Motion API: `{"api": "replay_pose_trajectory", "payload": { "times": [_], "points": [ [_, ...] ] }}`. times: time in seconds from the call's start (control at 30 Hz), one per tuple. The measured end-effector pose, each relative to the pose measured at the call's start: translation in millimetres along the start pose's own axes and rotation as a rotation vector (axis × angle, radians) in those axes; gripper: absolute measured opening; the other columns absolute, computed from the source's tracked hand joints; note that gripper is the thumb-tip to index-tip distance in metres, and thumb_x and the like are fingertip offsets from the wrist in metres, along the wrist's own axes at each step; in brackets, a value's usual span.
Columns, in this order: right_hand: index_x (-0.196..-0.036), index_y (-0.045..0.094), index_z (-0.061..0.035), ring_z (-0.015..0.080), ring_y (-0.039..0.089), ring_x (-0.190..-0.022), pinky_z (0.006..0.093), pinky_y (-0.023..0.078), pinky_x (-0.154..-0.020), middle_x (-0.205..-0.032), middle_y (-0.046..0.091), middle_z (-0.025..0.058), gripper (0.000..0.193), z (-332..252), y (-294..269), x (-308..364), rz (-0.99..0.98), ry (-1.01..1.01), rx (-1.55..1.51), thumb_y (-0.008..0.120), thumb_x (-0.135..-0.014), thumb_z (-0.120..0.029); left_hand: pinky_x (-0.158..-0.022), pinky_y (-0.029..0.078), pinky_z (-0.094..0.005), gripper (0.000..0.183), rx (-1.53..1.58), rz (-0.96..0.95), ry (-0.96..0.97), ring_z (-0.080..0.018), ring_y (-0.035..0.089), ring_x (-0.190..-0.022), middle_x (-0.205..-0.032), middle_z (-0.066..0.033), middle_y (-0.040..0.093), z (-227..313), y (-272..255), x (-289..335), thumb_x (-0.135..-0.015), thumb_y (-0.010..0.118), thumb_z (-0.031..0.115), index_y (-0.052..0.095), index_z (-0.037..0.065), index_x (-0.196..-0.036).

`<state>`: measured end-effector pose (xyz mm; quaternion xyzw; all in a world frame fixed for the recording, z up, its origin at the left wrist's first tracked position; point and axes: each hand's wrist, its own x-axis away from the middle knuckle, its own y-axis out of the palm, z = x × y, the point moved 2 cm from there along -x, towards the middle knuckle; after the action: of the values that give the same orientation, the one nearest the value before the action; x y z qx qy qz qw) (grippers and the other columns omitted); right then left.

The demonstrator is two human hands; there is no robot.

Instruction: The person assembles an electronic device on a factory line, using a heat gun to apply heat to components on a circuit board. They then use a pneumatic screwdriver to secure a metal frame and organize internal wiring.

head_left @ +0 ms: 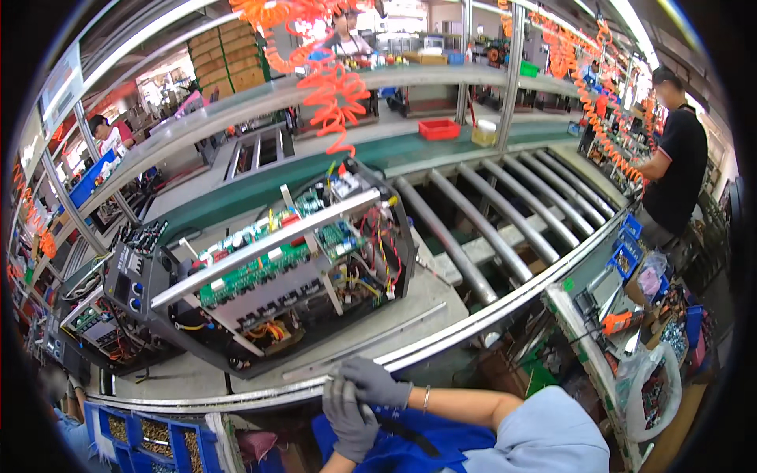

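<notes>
My two hands, in grey gloves, are together in front of my blue apron, at the near edge of the work line. My left hand (348, 422) points upward with bent fingers close together. Over its fingertips lies my right hand (376, 383), its fingers curled inward; anything between them is hidden. Beyond them stands an open electrical machine (288, 272) with a dark casing, green circuit boards, coloured wires and a light metal bar across its top. The hands are apart from it. A metal strip (367, 339) lies on the board between hands and machine.
More part-built machines (110, 315) stand at left. Metal rollers (449, 236) continue the line rightward. Blue bins of small fasteners (154, 437) sit at lower left; a parts cart (623, 339) is at right. Coiled orange hoses (335, 102) hang above. A co-worker (674, 158) stands far right.
</notes>
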<state>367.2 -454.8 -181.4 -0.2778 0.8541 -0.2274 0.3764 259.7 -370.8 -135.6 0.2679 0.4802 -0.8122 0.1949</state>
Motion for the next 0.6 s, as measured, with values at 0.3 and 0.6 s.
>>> {"api": "replay_pose_trajectory", "payload": {
  "times": [0.3,0.6],
  "points": [
    [-0.118,0.061,-0.0108,0.0327,0.053,-0.109,0.0427,0.042,-0.094,-0.119,0.058,0.0126,0.055,-0.6,7.6,-2.1,-0.153,-0.006,0.146,0.070,-0.068,-0.029,-0.109,0.031,-0.0497,0.051,0.075,-0.118,-0.115,-0.0385,0.043,-0.128,-0.134,-0.0192,0.048,-4.7,-2.5,9.4,-0.077,0.052,0.010,0.050,0.003,-0.128],
    [-0.104,0.065,-0.0107,0.0311,0.059,-0.092,0.0418,0.047,-0.080,-0.104,0.063,0.0102,0.022,-25.9,5.6,-13.6,0.024,-0.139,0.222,0.065,-0.082,-0.014,-0.104,0.039,-0.0422,0.066,0.142,0.100,-0.445,-0.0280,0.061,-0.104,-0.137,-0.0188,0.049,-31.9,-80.1,27.3,-0.084,0.070,0.026,0.039,-0.001,-0.135]
  ]
}}
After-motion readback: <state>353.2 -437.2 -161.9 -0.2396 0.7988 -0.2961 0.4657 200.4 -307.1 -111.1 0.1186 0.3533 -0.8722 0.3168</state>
